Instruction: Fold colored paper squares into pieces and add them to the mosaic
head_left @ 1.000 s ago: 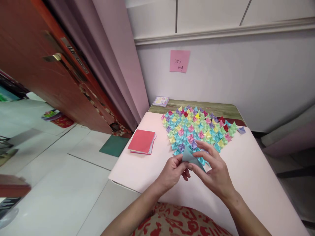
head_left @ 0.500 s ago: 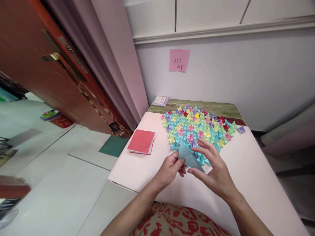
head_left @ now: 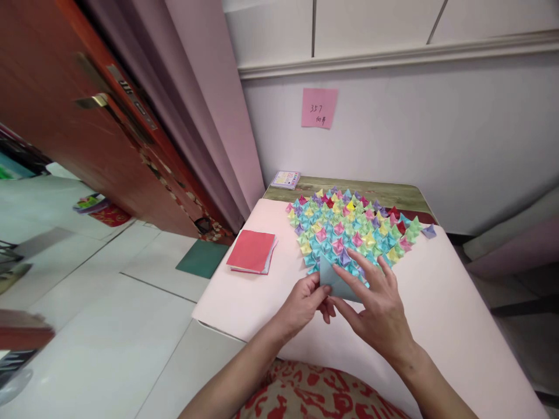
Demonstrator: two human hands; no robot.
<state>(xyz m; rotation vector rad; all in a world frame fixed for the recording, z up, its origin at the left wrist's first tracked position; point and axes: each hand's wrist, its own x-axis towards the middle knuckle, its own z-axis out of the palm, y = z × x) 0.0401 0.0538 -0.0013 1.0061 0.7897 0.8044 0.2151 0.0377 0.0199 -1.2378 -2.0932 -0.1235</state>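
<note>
A light blue folded sheet of origami paper (head_left: 343, 283) is held above the near tip of the folded paper pieces. My left hand (head_left: 309, 295) pinches its left corner between thumb and fingers. My right hand (head_left: 375, 302) is at the right of the sheet, fingers stretched and apart. Its index fingertip lies at the sheet's upper edge and its thumb tip near the lower edge; whether they press on it I cannot tell. Just beyond both hands, many small pointed origami pieces (head_left: 349, 224) in blue, green, yellow, pink and purple stand packed together.
On the table (head_left: 441, 326), a stack of red square paper (head_left: 251, 250) lies at the left. A small printed pack (head_left: 286, 178) rests at the back left corner. One purple piece (head_left: 429, 231) sits apart at the right. A pink note (head_left: 319, 108) is on the wall.
My right hand has moved left, bringing its index finger and thumb to the blue paper. The sheet has tilted slightly in my left hand, which keeps its pinch.
</note>
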